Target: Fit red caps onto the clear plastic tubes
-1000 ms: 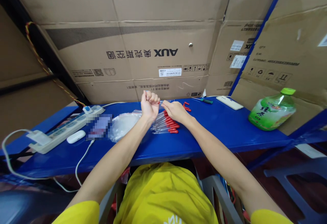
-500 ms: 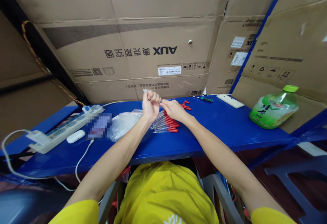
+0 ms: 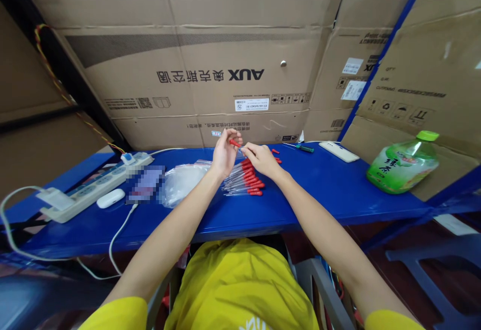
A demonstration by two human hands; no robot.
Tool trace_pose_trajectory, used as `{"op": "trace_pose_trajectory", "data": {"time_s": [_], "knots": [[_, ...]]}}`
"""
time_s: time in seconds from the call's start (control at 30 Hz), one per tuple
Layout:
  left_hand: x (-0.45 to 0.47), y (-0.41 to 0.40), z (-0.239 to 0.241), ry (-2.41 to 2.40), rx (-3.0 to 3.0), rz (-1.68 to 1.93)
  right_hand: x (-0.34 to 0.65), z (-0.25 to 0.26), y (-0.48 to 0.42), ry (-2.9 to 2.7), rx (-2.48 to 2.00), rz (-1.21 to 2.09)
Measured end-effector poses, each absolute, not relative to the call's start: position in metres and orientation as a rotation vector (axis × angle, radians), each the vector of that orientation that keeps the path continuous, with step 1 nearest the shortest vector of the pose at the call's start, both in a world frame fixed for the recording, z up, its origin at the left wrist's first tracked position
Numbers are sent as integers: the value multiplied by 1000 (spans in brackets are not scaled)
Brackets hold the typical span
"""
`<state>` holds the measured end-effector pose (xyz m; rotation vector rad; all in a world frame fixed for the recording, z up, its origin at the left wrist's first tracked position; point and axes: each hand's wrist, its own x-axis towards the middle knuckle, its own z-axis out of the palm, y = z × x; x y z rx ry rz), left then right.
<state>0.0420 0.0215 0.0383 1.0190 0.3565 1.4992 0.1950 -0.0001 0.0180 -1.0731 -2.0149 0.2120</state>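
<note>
My left hand (image 3: 224, 153) is raised over the blue shelf (image 3: 319, 194), its fingers pinching a thin clear tube with a red cap (image 3: 235, 143). My right hand (image 3: 260, 158) sits just to its right, fingers curled and touching the same tube near the cap. Under both hands lies a pile of clear tubes with red caps (image 3: 244, 182). A few loose red caps (image 3: 276, 156) lie behind my right hand. A crumpled clear plastic bag (image 3: 180, 184) lies to the left of the pile.
A white power strip (image 3: 93, 187) with cables and a white earbud case (image 3: 110, 198) sit at the left. A green screwdriver (image 3: 303, 147), a white phone (image 3: 338, 151) and a green bottle (image 3: 402, 167) lie to the right. Cardboard boxes (image 3: 225, 69) wall the back.
My left hand has loosened from a fist into a pinch, and a red-capped tube now shows between its fingers. My right hand has stayed close beside it.
</note>
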Motion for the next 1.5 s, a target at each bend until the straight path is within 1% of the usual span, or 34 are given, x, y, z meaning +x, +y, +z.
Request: {"op": "trace_pose_trajectory", "data": {"time_s": [0.1,0.2,0.6,1.0,1.37,1.5], "knots": [[36,30,29,501,1125,1457,200,17,0,-1975,-1173,144],[28,37,22,591,1345,1330,205,18,1,-1956,-1230,76],[13,37,29,644,1578,1319,214,21,2,-2058,-1263,-9],[7,40,28,691,1649,1294,216,21,1,-2141,-1303,-90],[7,39,27,712,1663,1213,217,24,-2,-2193,-1254,-33],[8,37,27,712,1668,1200,217,24,-2,-2205,-1263,-72]]}}
